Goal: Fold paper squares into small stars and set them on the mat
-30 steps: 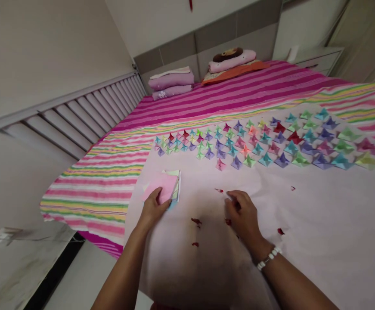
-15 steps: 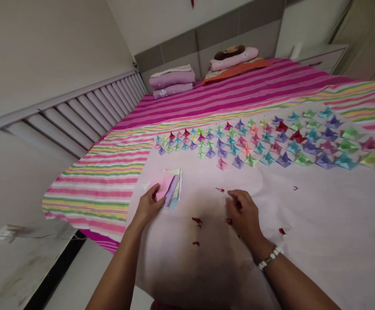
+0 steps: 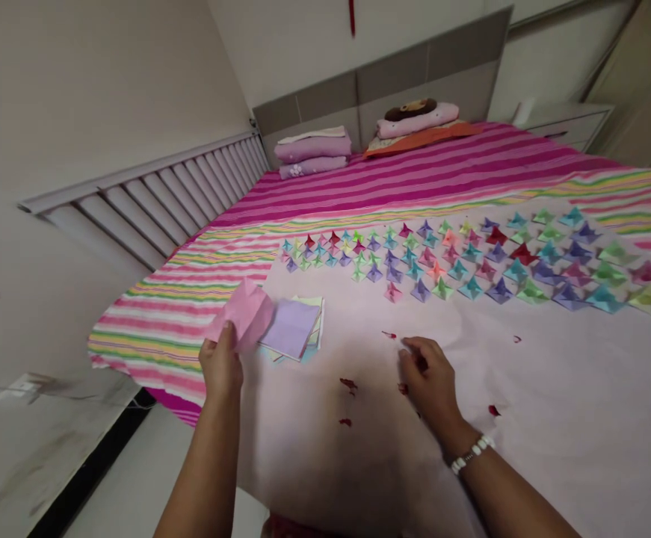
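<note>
My left hand [image 3: 223, 362] pinches a pink paper sheet [image 3: 245, 314], raised and tilted just left of a loose paper stack [image 3: 291, 327]. A lilac sheet tops that stack, with pale yellow, white and blue edges showing beneath. My right hand [image 3: 429, 373], wearing a white bead bracelet [image 3: 471, 454], rests on the pale pink sheet covering [image 3: 370, 463] of the bed. Its fingers curl loosely, thumb and index slightly apart, and nothing shows between them. Small dark red scraps [image 3: 348, 385] lie around it, one close by its thumb side.
Rows of folded paper shapes [image 3: 471, 288] in many colours stand across the far side of the covering. Folded bedding [image 3: 312, 153] and a pillow [image 3: 418, 119] sit by the headboard [image 3: 330, 97]. White slatted railing [image 3: 157, 194] runs along the left wall.
My left hand has lifted the pink sheet off the stack and moved it left, baring the lilac sheet. My right hand has stayed nearly in place. The view has shifted slightly.
</note>
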`<action>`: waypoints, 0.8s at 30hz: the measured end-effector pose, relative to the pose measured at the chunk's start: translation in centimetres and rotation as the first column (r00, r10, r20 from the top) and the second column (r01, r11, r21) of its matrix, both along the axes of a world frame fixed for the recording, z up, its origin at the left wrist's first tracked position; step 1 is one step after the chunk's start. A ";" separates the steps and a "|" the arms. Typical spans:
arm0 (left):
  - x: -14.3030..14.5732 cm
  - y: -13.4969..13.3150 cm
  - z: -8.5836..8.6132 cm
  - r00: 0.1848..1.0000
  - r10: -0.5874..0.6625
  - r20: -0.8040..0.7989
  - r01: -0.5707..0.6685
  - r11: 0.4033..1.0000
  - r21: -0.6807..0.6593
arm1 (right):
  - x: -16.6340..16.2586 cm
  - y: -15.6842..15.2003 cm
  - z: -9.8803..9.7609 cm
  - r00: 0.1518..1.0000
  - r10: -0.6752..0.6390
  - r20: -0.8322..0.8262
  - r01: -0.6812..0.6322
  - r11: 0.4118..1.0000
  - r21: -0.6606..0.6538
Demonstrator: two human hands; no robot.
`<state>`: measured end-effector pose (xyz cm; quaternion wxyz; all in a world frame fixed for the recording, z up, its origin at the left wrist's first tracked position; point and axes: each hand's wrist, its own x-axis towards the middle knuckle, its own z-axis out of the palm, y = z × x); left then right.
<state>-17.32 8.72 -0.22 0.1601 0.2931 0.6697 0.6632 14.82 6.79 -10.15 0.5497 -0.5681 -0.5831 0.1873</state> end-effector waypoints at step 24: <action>13.6 -6.5 2.5 0.449 -0.798 0.403 0.867 0.498 0.021 | -1.2 -4.7 9.5 0.533 0.338 -0.775 -0.652 0.748 -0.123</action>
